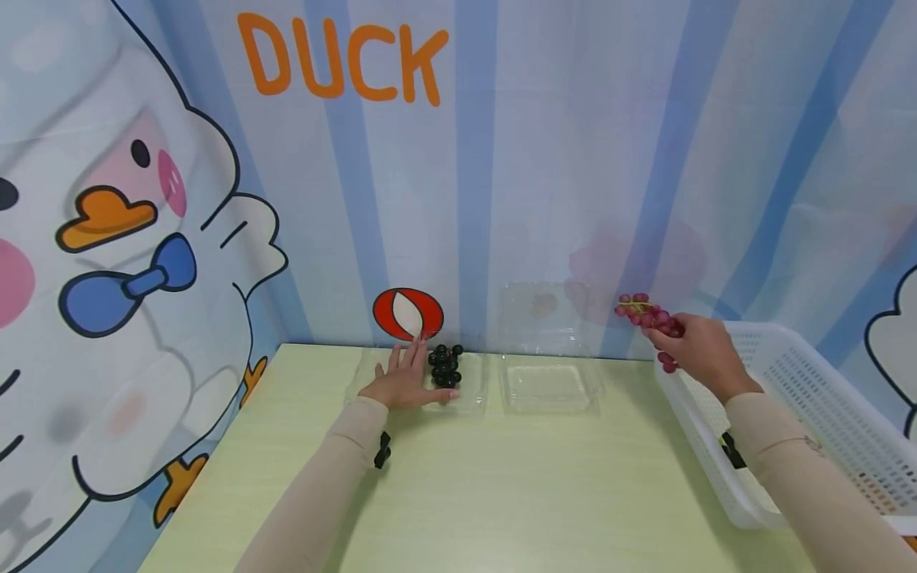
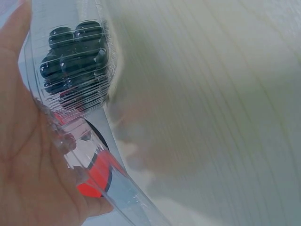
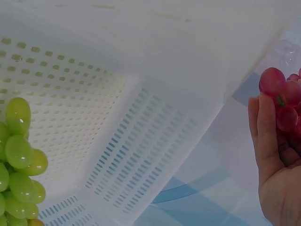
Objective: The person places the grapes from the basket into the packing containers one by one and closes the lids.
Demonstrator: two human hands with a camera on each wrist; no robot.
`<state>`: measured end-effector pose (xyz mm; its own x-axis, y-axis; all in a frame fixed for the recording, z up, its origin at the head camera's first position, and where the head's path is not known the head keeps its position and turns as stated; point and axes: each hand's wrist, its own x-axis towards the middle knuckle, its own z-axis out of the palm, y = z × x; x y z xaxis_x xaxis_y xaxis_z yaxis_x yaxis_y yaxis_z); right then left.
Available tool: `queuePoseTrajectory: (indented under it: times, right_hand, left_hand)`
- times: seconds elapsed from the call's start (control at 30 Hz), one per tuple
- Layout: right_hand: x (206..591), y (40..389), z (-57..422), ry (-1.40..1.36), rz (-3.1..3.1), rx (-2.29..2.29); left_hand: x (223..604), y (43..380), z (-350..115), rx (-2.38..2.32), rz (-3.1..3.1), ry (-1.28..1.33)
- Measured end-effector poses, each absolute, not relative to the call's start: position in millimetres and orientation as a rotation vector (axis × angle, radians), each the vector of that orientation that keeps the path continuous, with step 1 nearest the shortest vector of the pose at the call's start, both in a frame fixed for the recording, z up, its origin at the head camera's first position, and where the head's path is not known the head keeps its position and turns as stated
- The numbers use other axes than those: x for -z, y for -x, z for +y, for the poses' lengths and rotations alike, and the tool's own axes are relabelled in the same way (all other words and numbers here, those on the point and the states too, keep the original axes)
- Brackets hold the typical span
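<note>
My left hand [image 1: 404,386] lies with spread, straight fingers on a clear plastic box [image 1: 471,394] at the table's back edge. Inside that box is a bunch of black grapes [image 1: 446,368], seen through its ribbed wall in the left wrist view, with the palm [image 2: 28,155] against the plastic. Over the left rim of the white basket [image 1: 688,430], my right hand [image 1: 705,354] grips a bunch of red grapes [image 1: 640,309] in the air. Part of the bunch is hidden behind the fingers.
A second clear box [image 1: 548,387] stands with its lid raised, between the first box and the basket. Green grapes [image 3: 21,165] lie in the basket, seen in the right wrist view. A printed curtain [image 1: 544,159] hangs right behind the table [image 1: 516,493].
</note>
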<state>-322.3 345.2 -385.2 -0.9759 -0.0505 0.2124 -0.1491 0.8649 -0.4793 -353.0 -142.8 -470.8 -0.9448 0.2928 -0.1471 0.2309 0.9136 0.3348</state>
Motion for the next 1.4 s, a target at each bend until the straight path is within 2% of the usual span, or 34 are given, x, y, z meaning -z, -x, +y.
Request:
queuePoseTrajectory:
  times: [0.73, 0.97, 1.4]
  right_hand:
    - [361, 330, 320, -0.201, -2.846, -0.743]
    - [360, 333, 311, -0.226, -2.839, -0.814]
    - [363, 336, 292, -0.235, -2.826, -0.814]
  left_hand:
    - [473, 352, -143, -0.508, 2.874, -0.382]
    - [480, 361, -144, -0.505, 2.863, -0.36]
    - [477, 358, -143, -0.529, 2.877, -0.393]
